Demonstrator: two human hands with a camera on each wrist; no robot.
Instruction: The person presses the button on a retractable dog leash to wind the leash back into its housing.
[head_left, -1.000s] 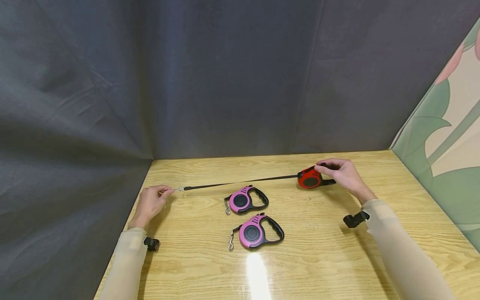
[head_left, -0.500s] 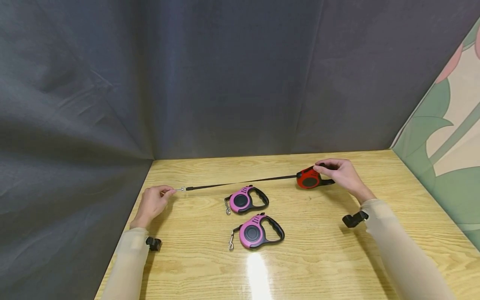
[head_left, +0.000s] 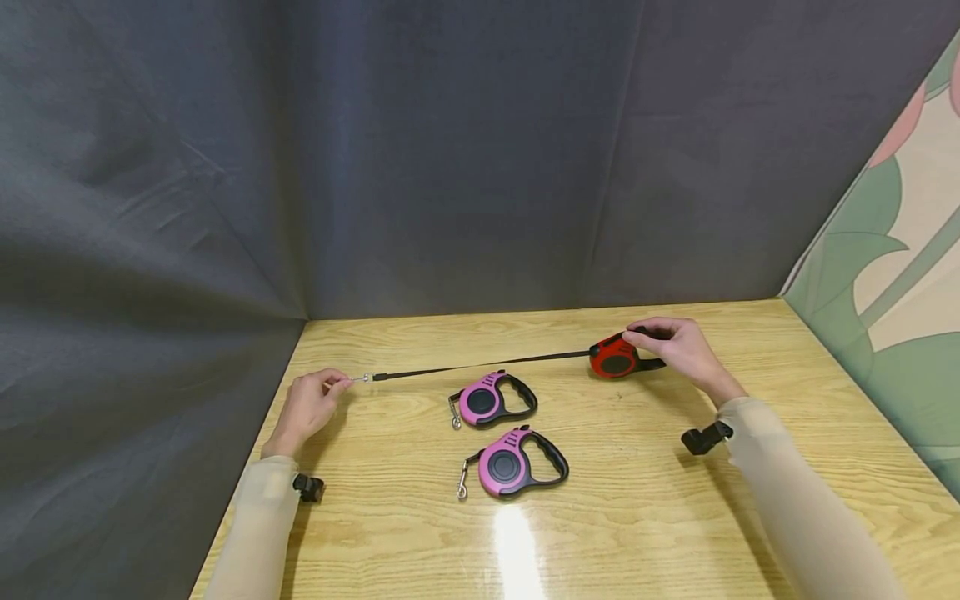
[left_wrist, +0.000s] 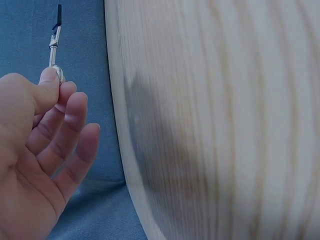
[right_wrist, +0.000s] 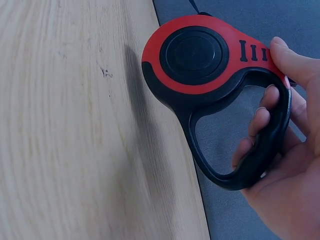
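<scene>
My right hand (head_left: 678, 348) grips the black handle of a red and black retractable dog leash (right_wrist: 195, 55), fingers curled through the handle loop and thumb near the top of the case. From its nozzle a black strap (head_left: 480, 364) runs out nearly straight to the left. At the strap's far end, my left hand (head_left: 306, 406) pinches the metal snap hook (left_wrist: 54, 52) between thumb and index finger; the other fingers are loosely bent. Below the strap, two pink and black retractable leashes lie on the table, an upper one (head_left: 480, 402) and a lower one (head_left: 503, 467).
The wooden table (head_left: 630, 517) meets a dark grey cloth (head_left: 465, 167) at the back and left. A wall panel with painted leaves (head_left: 862, 275) stands on the right. Each pink leash's metal hook points left.
The red leash in my right hand has shifted slightly left. My left hand with the snap hook has moved slightly right, and the strap stays stretched. The pink leashes stay put.
</scene>
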